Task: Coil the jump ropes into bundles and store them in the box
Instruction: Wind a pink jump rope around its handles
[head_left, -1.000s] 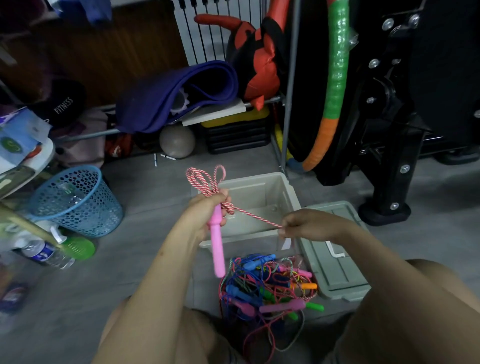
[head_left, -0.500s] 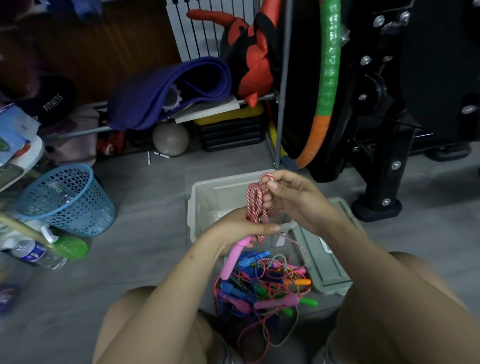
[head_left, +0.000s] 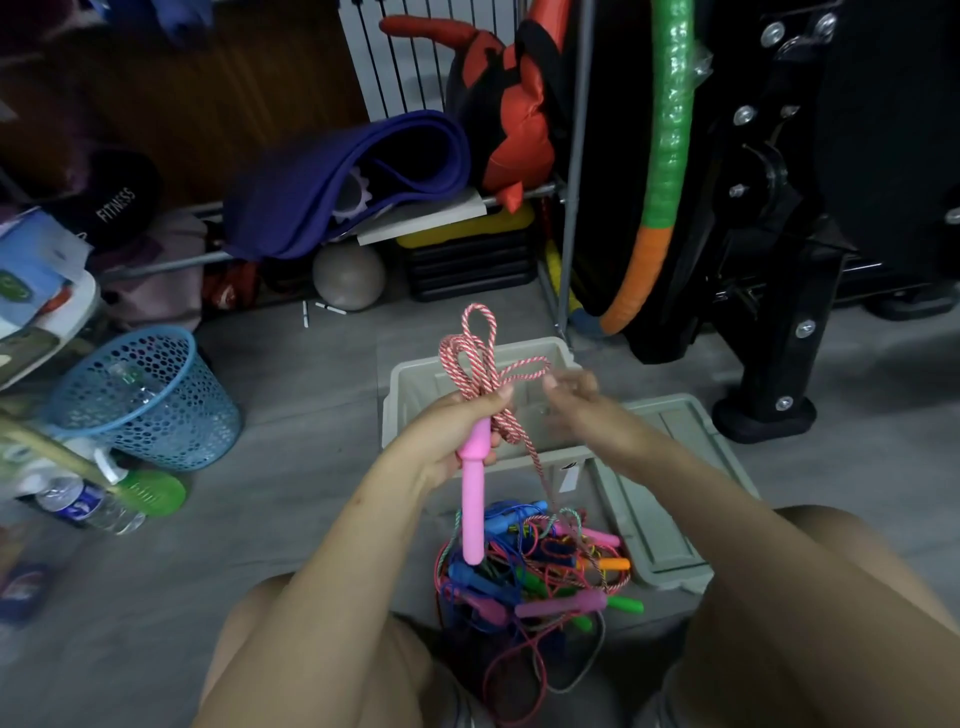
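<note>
My left hand (head_left: 457, 434) grips the pink handle (head_left: 474, 499) of a red-and-white jump rope (head_left: 480, 358) together with several loops of it, which stand up above my fist. One strand trails down to a tangled pile of jump ropes (head_left: 545, 577) with blue, pink, green and orange handles on the floor between my knees. My right hand (head_left: 574, 402) is blurred, just right of the loops, with its fingertips beside the tip of a sideways loop. Whether it pinches the rope is unclear. The open grey box (head_left: 415, 387) stands behind my hands.
The box's lid (head_left: 670, 519) lies on the floor to the right. A blue mesh basket (head_left: 150, 400), a water bottle (head_left: 78, 504) and clutter sit at the left. A rack with a purple mat (head_left: 337, 182), a hoop (head_left: 660, 171) and black gym equipment (head_left: 779, 312) stand behind.
My right hand laid another loop of rope over my left fist, then drew away to the right. The pink handle now hangs upright instead of slanted.
</note>
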